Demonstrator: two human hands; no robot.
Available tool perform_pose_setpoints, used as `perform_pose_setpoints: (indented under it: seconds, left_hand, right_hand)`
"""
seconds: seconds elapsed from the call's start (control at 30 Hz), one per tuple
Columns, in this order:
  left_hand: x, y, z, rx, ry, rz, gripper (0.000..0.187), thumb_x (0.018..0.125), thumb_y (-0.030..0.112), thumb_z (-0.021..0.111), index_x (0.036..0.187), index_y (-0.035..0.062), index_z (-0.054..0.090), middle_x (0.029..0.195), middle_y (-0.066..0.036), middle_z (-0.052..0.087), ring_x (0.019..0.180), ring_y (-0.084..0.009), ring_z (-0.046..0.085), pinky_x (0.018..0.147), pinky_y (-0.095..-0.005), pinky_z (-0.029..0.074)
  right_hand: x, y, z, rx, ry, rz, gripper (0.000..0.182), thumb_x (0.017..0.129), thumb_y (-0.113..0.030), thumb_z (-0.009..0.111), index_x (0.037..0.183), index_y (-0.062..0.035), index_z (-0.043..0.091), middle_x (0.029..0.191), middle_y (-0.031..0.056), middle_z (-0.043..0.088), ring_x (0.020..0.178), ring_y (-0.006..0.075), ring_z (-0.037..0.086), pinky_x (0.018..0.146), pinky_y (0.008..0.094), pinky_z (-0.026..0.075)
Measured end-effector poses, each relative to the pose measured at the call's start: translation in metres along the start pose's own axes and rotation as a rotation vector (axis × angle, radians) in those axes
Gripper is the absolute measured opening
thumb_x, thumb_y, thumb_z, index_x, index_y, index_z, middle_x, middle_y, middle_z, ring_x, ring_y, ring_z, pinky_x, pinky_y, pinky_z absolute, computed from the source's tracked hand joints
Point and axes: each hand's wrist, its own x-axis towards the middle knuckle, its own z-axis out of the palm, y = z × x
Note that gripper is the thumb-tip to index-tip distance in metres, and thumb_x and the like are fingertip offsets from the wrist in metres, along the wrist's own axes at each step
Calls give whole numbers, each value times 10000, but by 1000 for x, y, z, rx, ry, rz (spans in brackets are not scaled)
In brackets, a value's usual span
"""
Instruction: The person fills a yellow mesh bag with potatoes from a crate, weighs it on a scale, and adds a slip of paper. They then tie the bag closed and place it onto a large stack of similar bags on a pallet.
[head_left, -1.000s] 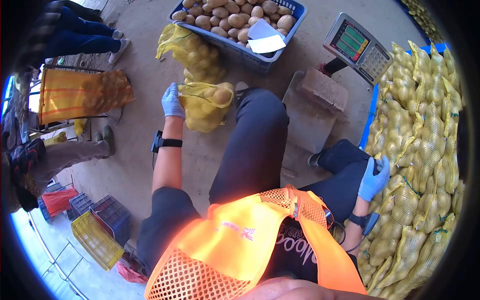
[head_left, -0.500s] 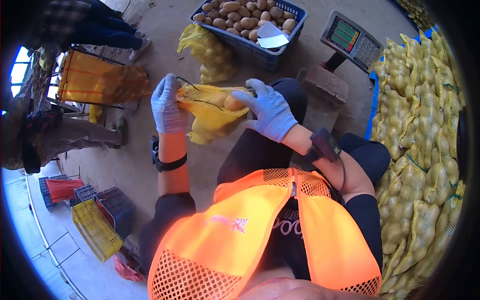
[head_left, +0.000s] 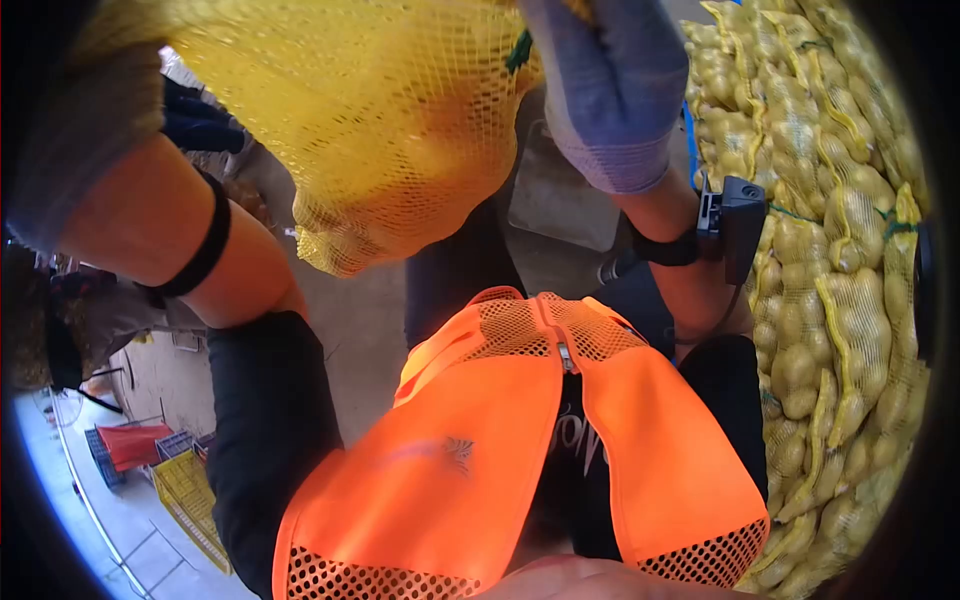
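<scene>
A yellow mesh bag (head_left: pixel 400 130) is raised close to the camera and fills the upper middle of the view. Rounded orange-brown shapes show faintly through its netting. On the left, my left hand (head_left: pixel 85 140), in a pale glove, holds the bag's upper left side; its fingers are dim and partly cut off. My right hand (head_left: pixel 620 90), in a grey-blue glove, is closed at the bag's upper right edge, beside a dark green tie (head_left: pixel 519 51). The fingertips of this hand run past the top of the frame.
Filled mesh potato sacks (head_left: pixel 800 280) are stacked along the right. A flat grey plate (head_left: pixel 563 190) lies beyond my knees. At lower left stand a yellow crate (head_left: pixel 190 500) and a red item (head_left: pixel 135 445) on crates. Part of another person (head_left: pixel 120 310) shows at far left.
Both hands have lifted the mesh bag up toward the camera, and it now looks much larger. It hides the potato crate; the scale display is out of sight.
</scene>
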Motion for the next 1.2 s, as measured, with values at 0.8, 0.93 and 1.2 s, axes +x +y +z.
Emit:
perform_pose_setpoints:
  seconds: [0.8, 0.93, 1.2]
  left_hand:
    - [18, -502, -2, 325, 156, -490, 211, 897, 237, 575, 826, 45, 622, 732, 33, 554, 659, -55, 463, 605, -211, 394]
    - [6, -545, -27, 461, 123, -537, 203, 902, 217, 566, 835, 34, 621, 728, 29, 552, 668, -56, 458, 606, -217, 395]
    - [17, -523, -3, 453, -12, -446, 158, 912, 164, 546, 861, 32, 616, 758, 26, 568, 672, -50, 473, 607, -204, 402]
  right_hand:
    - [-209, 122, -113, -195, 93, 980, 100, 809, 3, 577, 909, 2, 585, 869, 92, 592, 786, 186, 564, 733, 285, 450]
    - [-239, 142, -110, -198, -1, 933, 107, 814, 8, 577, 920, -1, 587, 874, 94, 584, 813, 188, 565, 752, 284, 448]
    - [-217, 134, -111, -124, 20, 946, 137, 760, 24, 588, 897, 20, 585, 900, 118, 574, 835, 227, 566, 769, 298, 445]
